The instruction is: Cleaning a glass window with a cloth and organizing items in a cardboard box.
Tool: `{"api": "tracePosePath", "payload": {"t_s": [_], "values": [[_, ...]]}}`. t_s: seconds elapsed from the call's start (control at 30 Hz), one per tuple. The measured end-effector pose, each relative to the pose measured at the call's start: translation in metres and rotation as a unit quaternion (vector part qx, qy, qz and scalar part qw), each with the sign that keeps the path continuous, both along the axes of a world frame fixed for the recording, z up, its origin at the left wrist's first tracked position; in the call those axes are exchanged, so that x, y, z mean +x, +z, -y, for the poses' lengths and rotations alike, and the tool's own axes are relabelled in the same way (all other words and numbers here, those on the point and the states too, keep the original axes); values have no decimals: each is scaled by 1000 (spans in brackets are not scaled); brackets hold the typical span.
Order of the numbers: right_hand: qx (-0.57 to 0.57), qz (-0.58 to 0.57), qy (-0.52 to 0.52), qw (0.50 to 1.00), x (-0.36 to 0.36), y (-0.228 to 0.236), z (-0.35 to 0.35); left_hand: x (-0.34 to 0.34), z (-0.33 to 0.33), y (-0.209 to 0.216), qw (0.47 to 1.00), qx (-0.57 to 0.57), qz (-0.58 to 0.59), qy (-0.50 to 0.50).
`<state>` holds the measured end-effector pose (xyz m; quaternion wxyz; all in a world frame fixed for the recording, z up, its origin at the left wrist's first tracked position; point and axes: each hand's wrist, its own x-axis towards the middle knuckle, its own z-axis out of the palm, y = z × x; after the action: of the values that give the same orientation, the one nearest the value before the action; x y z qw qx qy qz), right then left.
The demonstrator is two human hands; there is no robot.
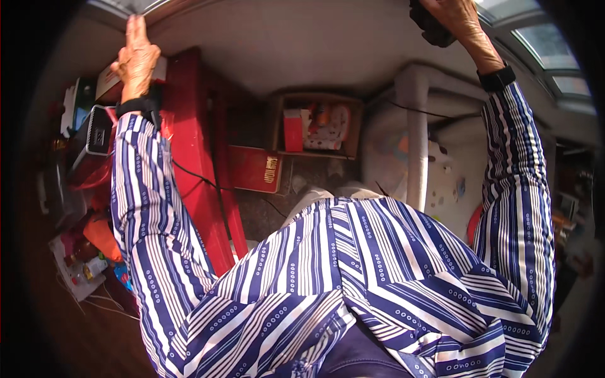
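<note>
My left hand point(137, 62) reaches up at the far left. Its fingers are stretched out, with the tips at the edge of a pale window frame point(120, 7); whether they press on it is hard to tell. No object shows in that hand. At the upper right, my right hand point(455, 17) grips a bunched black cloth point(432, 26), held close to the wall point(315, 44). Part of this hand is cut off by the top of the picture. Both wrists wear black bands, below which blue-and-white striped sleeves begin.
A red wooden bench or table point(188, 120) stands at the left, with boxes and a dark device point(99, 132) beside it. A cardboard box point(353, 135) of goods sits against the wall. Near it lies a red box point(255, 169). A grey padded rail point(416, 138) stands at the right.
</note>
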<state>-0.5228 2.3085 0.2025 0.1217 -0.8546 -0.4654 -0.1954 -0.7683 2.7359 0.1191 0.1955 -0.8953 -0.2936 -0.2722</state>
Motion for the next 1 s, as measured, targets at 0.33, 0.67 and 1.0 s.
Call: {"api": "tracePosePath", "payload": {"t_s": [0.33,0.67,1.0], "values": [[92,111,-94,985,88,8,134,30,21,8,994,-56,-76,46],[232,107,-92,962,5,-30,46,4,12,-10,998,16,54,5],[224,61,80,969,-17,-33,-52,9,-57,-56,991,120,-54,31]]}}
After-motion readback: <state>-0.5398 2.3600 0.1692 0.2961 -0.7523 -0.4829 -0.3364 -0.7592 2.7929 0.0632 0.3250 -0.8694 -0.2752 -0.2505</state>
